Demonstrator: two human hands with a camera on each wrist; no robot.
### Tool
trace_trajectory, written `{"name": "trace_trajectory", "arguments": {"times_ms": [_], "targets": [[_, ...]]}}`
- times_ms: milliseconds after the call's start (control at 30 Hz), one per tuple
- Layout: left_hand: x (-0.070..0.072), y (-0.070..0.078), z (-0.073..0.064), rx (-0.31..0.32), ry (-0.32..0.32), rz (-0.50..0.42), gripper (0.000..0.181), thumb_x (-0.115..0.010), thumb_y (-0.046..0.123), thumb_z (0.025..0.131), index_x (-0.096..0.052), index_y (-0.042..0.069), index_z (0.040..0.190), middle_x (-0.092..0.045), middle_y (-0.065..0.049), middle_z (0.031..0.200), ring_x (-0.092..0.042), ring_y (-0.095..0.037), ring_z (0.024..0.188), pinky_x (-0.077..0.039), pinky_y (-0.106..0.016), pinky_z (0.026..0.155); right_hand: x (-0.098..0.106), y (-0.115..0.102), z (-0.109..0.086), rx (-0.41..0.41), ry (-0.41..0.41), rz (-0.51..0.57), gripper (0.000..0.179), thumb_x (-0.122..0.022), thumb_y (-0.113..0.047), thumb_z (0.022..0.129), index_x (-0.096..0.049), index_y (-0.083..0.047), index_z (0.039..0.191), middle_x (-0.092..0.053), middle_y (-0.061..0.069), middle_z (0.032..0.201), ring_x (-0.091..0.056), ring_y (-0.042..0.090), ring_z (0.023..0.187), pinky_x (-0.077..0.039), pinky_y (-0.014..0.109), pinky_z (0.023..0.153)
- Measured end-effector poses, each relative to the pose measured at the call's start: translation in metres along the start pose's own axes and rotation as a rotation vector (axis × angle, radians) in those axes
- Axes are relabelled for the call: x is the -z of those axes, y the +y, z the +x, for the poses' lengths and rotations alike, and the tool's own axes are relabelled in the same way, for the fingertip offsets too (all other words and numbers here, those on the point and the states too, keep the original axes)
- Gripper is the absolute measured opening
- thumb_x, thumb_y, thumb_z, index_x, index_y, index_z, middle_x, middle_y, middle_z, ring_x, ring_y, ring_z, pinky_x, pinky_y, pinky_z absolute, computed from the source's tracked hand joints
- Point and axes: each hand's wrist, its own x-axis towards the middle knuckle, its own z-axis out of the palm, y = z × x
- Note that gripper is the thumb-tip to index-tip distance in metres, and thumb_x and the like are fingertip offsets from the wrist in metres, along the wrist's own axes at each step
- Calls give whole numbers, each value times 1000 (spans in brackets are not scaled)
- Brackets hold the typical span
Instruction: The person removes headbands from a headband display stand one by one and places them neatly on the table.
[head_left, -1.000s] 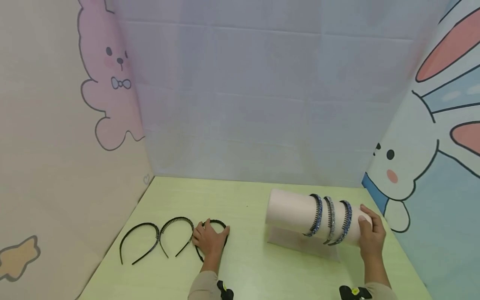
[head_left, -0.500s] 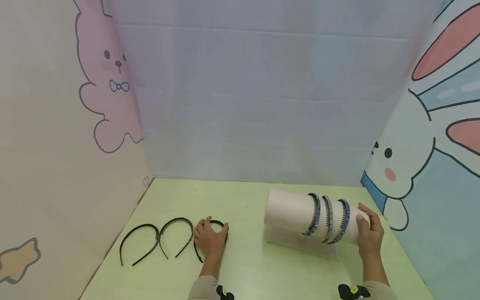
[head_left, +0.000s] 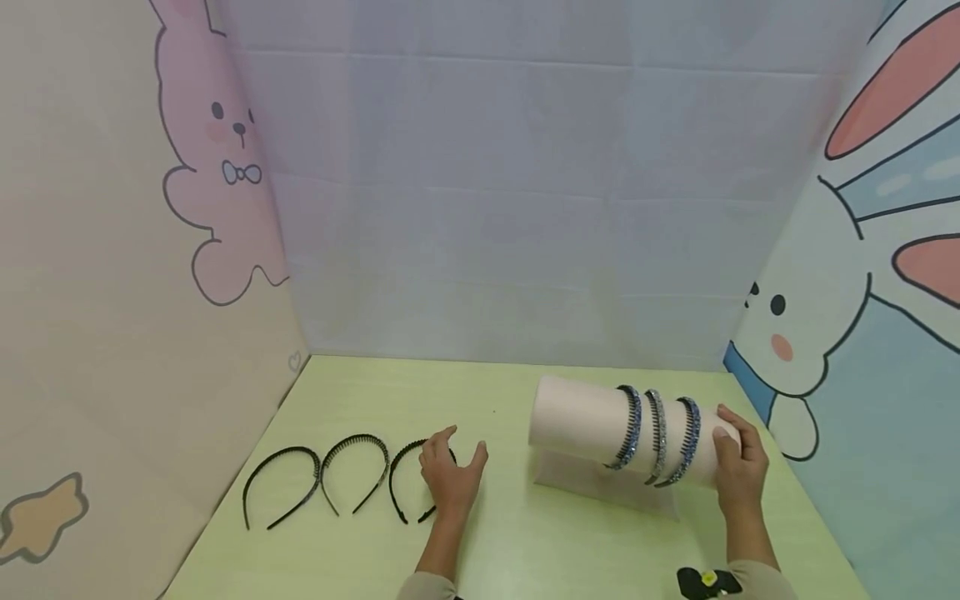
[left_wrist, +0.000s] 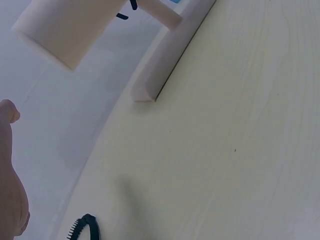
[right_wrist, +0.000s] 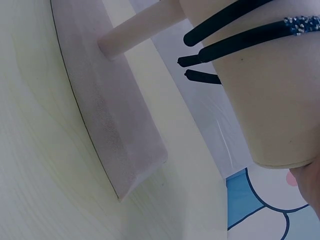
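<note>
My left hand [head_left: 453, 479] hovers with fingers spread over the right side of a black toothed headband [head_left: 392, 479], partly hiding it. Two more black headbands, one in the middle [head_left: 360, 437] and one at far left [head_left: 288, 450], lie on the table in a row with it. At the right, my right hand [head_left: 742, 471] grips the end of a pale padded cylinder stand [head_left: 577, 421], thumb in front. Around the cylinder sit a blue jewelled headband [head_left: 634, 427], a silver one [head_left: 660, 437] and another blue one [head_left: 691, 442]. Their black ends [right_wrist: 240, 42] show in the right wrist view.
The stand's flat base [right_wrist: 105, 110] rests on the pale green table [head_left: 510, 542], joined to the cylinder by a short post [right_wrist: 140, 30]. A pale cloth wall [head_left: 480, 208] rises behind the table, with cartoon-printed walls at both sides.
My left hand has come off the third headband and moved right, its fingers spreading. That headband stays on the table. The right hand keeps its grip on the stand.
</note>
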Motion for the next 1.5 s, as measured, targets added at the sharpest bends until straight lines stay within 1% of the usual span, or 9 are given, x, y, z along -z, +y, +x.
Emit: {"name": "trace_trajectory", "arguments": {"times_ms": [167, 300, 400, 667, 900, 1167, 1300, 1433, 1500], "targets": [[-3, 14, -4, -4, -26, -38, 45, -77, 25, 73, -61, 10, 112, -50, -9, 111, -44, -31, 105, -38, -52, 83, 2, 2, 2, 14, 2, 10, 30, -51, -7, 93, -60, -6, 122, -55, -7, 126, -47, 8, 114, -38, 14, 84], [-3, 27, -4, -45, -28, -65, 45, -77, 23, 73, -60, 9, 113, -50, -9, 111, -45, -31, 106, -40, -52, 83, 2, 3, 2, 15, 3, 20, 31, -51, -7, 93, -59, -6, 122, -55, -6, 126, -47, 9, 113, -37, 15, 86], [-1, 36, -2, -73, -28, -93, 46, -77, 22, 74, -60, 8, 114, -50, -10, 112, -45, -31, 107, -41, -52, 83, 2, 3, 3, 11, 2, 25, 31, -51, -8, 93, -59, -6, 123, -54, -6, 126, -47, 10, 112, -37, 17, 86], [2, 54, 5, -75, -28, -155, 49, -77, 21, 74, -58, 8, 117, -49, -10, 115, -43, -30, 111, -40, -53, 85, 0, 2, 3, -2, 21, 36, 30, -51, -8, 93, -60, -6, 122, -55, -6, 126, -48, 10, 108, -38, 15, 76], [4, 69, 13, -116, -16, -213, 50, -76, 20, 74, -57, 8, 118, -49, -9, 116, -42, -27, 113, -38, -53, 87, 1, 1, 2, 12, 20, 40, 30, -51, -7, 93, -60, -6, 121, -56, -7, 124, -48, 10, 109, -39, 14, 77], [3, 82, 20, -155, -32, -245, 50, -76, 21, 74, -57, 8, 119, -49, -9, 117, -42, -28, 111, -39, -53, 85, 0, 3, 0, 21, 25, 36, 30, -51, -5, 92, -61, -5, 121, -56, -6, 122, -48, 10, 107, -39, 15, 76], [1, 88, 23, -169, -64, -256, 53, -75, 23, 74, -55, 10, 121, -48, -8, 119, -41, -27, 113, -38, -52, 85, -1, 4, 2, 33, 11, 31, 30, -51, -5, 93, -59, -3, 121, -56, -5, 123, -48, 11, 108, -38, 16, 77], [-1, 95, 25, -179, -126, -258, 56, -75, 26, 75, -53, 11, 124, -46, -7, 122, -40, -27, 115, -39, -53, 85, -2, 5, 2, 34, 18, 27, 30, -51, -5, 92, -60, -4, 121, -56, -5, 123, -48, 11, 108, -38, 16, 77], [-2, 99, 25, -169, -160, -261, 58, -75, 28, 75, -52, 12, 125, -46, -6, 124, -39, -27, 116, -38, -54, 86, -2, 5, 2, 38, 20, 37, 29, -51, -4, 92, -60, -3, 120, -57, -4, 123, -48, 11, 108, -38, 16, 78]]}}
